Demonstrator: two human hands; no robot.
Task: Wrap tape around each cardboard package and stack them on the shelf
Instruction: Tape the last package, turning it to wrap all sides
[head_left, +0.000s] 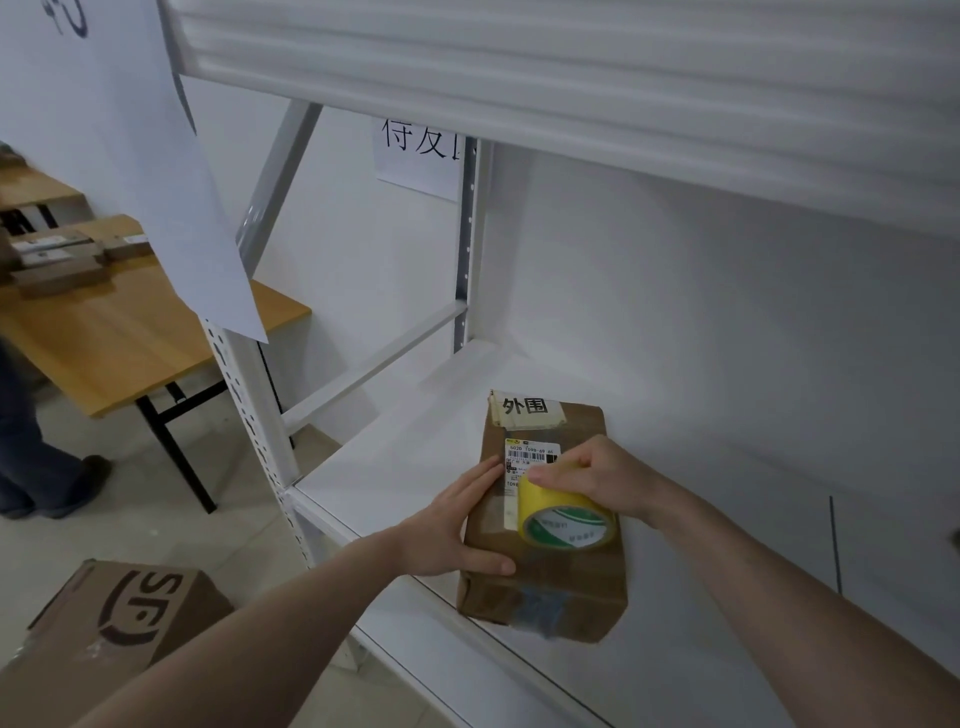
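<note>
Nearest the camera, at the lower left, a brown cardboard box (104, 629) sits on the floor with a large dark "SF" logo printed on its top. Two bare forearms reach past it toward a white metal shelf (415, 415).

The cardboard package (545, 577) lies flat on the shelf board near its front edge, its near end jutting slightly over the lip. The left hand (457, 525) rests against the package's left side, fingers straight along the top edge and thumb stretched across the near corner, steadying it without curling round it. The right hand (592, 478) grips a yellow tape roll (566, 519) from above, fingers curled over the roll, which stands tilted on the package's top face. The roll's core carries a green and white label too small to read.

On the package's far end a pale strip bears the handwritten characters "外围". Below it a white shipping label (530, 460) shows a barcode and small print, partly covered by the hand and roll; "T098" can be made out.

A paper sign (421, 156) on the wall behind the shelf shows large characters, cut off by an upright. A big white sheet (171, 208) hangs over the shelf's left post. Far left stands a wooden table (130, 338) holding flat brown parcels (57, 260); a person's leg and shoe (47, 467) show beside it.
</note>
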